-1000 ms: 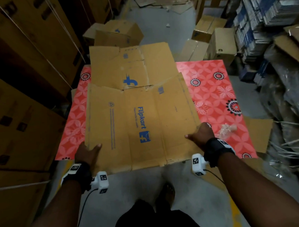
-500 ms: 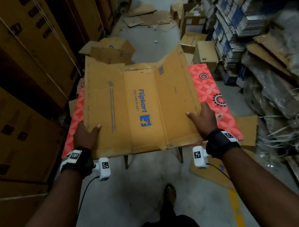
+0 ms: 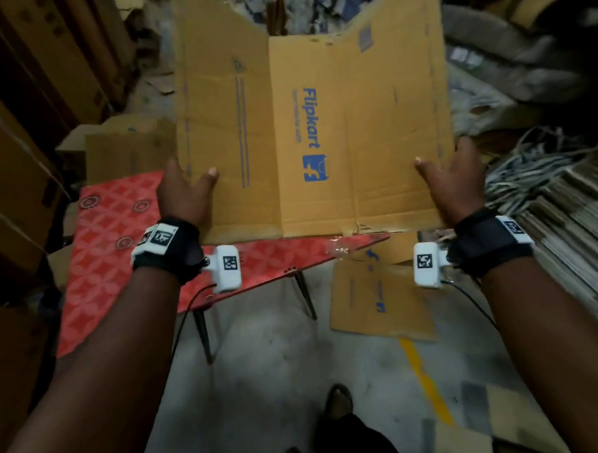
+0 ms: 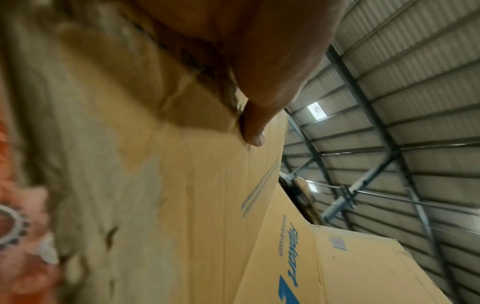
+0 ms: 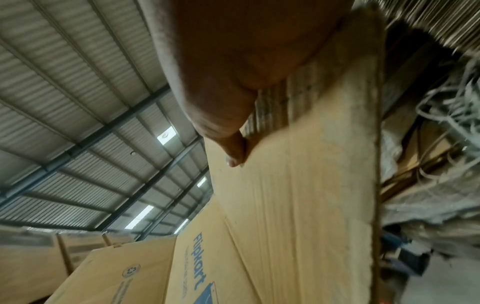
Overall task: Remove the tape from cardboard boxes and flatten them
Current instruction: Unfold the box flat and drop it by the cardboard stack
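While the flattened Flipkart box (image 3: 320, 129) hangs in the air, the left hand (image 3: 183, 193) grips its left edge, thumb on the printed face, and the right hand (image 3: 456, 181) grips its right edge the same way. Both holds sit low on the sheet, so the tall upper flaps look liable to flop; my judgement is that keeping the panels taut and level between the hands would let it drop flat. Below the box and to its left stands the red patterned table (image 3: 113, 234), clear of the sheet. Under the box's right corner another flattened carton (image 3: 379, 301) lies on the floor, a likely landing spot. Beyond the box, on its right, stacked cardboard (image 3: 572, 248) and loose strapping (image 3: 528, 168) crowd the path.
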Demonstrator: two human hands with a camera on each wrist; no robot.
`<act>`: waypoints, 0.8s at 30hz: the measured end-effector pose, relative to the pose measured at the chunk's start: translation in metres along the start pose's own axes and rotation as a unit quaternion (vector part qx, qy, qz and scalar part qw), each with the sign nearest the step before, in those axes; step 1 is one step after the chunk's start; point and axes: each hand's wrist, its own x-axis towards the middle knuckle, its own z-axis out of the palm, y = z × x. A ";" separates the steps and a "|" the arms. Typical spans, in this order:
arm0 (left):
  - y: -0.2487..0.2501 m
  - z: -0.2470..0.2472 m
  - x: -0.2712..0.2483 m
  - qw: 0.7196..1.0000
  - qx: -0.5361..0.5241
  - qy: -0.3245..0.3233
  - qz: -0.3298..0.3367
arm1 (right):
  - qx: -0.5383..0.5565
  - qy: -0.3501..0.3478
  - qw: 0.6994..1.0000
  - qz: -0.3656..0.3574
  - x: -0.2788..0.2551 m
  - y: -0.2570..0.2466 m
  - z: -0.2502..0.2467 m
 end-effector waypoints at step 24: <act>0.079 0.356 -0.258 0.928 0.105 -0.353 -0.050 | -0.170 -0.074 0.960 0.211 -0.046 0.331 -0.210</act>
